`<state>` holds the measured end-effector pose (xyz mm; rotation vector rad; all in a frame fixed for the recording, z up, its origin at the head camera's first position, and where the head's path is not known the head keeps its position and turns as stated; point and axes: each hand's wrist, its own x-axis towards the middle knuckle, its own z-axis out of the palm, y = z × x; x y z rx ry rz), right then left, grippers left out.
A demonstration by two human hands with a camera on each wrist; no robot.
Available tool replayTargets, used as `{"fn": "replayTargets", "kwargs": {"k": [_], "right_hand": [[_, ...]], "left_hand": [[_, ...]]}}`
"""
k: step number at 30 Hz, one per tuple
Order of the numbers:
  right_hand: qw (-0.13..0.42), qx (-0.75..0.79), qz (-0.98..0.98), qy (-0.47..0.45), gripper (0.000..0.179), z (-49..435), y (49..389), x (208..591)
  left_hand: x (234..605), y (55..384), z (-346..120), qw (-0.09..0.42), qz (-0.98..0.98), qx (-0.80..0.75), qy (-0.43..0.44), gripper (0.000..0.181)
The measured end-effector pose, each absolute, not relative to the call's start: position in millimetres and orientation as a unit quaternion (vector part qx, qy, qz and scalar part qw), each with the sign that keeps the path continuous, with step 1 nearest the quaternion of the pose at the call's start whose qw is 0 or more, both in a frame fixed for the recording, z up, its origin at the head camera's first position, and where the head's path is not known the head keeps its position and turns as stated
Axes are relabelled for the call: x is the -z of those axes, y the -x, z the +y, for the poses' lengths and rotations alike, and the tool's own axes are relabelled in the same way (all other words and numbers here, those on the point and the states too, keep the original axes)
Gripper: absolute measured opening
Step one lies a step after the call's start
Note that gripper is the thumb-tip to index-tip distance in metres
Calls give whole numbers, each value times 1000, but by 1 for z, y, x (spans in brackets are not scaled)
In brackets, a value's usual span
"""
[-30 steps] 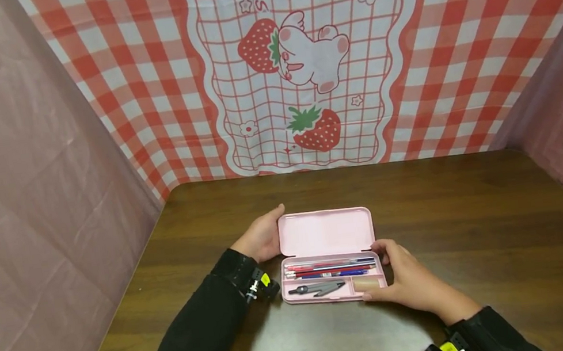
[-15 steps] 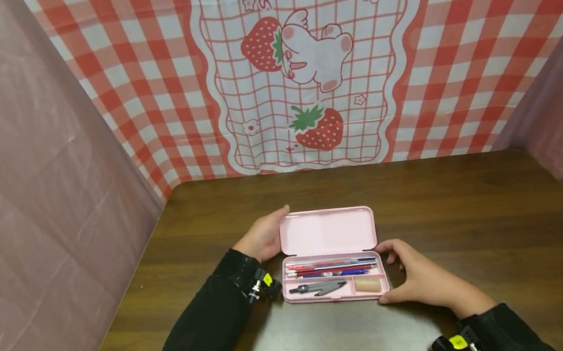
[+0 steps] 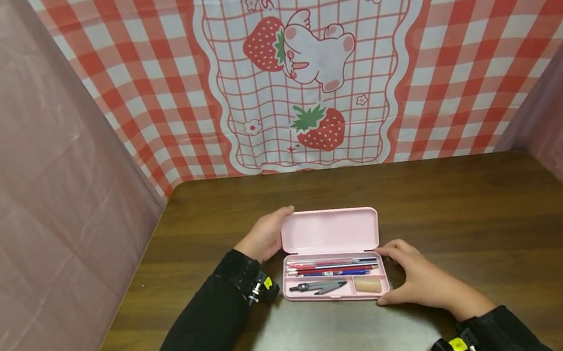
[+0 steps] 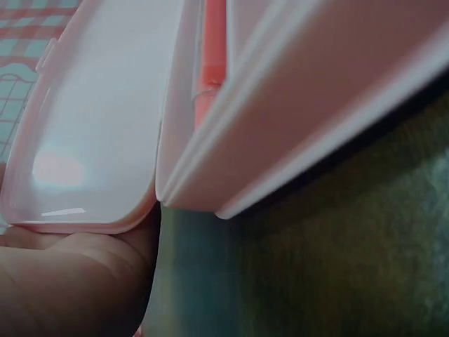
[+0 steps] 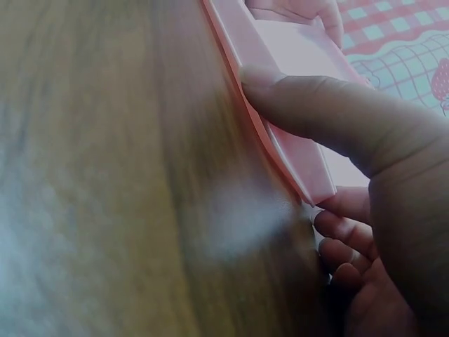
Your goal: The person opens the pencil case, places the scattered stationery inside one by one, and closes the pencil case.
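A pink pencil case point(image 3: 310, 298) lies on the table with its lid point(image 3: 330, 232) raised toward the back. Several pens and pencils point(image 3: 331, 268) fill its long rear compartment. In front of them lie a grey drawing compass point(image 3: 303, 287) and, in the right compartment, a tan block point(image 3: 367, 285) like an eraser. My left hand point(image 3: 266, 235) holds the lid's left edge; in the left wrist view its fingers are partly hidden behind the lid. My right hand point(image 3: 418, 278) grips the base's right end, the thumb point(image 5: 309, 105) on the front side and fingers at the back corner.
The brown wooden table point(image 3: 472, 206) stretches out around the case. A red checked cloth with strawberries point(image 3: 318, 131) hangs behind it. Pink cloth point(image 3: 32, 227) closes off both sides. Each wrist carries a small black camera.
My right hand has slid off the tan block to the case's right end, uncovering the block. The lid appears slightly more tilted up, with my left hand still on it.
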<state>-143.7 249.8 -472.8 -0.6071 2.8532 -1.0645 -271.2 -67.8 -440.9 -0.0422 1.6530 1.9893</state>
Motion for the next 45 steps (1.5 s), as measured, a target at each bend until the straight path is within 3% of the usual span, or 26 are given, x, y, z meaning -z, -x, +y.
{"fn": "replayTargets", "kwargs": {"k": [8,29,38,45], "right_hand": [[17,346,919,190,97,247,143,472],[5,344,916,204,91,254,146,475],[22,358,913,194,92,255,146,474],[17,353,913,203,90,254,145,474]], "left_hand": [[436,263,-73,264,643,-718,-16,54],[417,214,-81,202,845,-420,-262,35],[424,186,-65,133,879,-146,-433,56],[430,174,-60,117,878,-76,-457,58]]}}
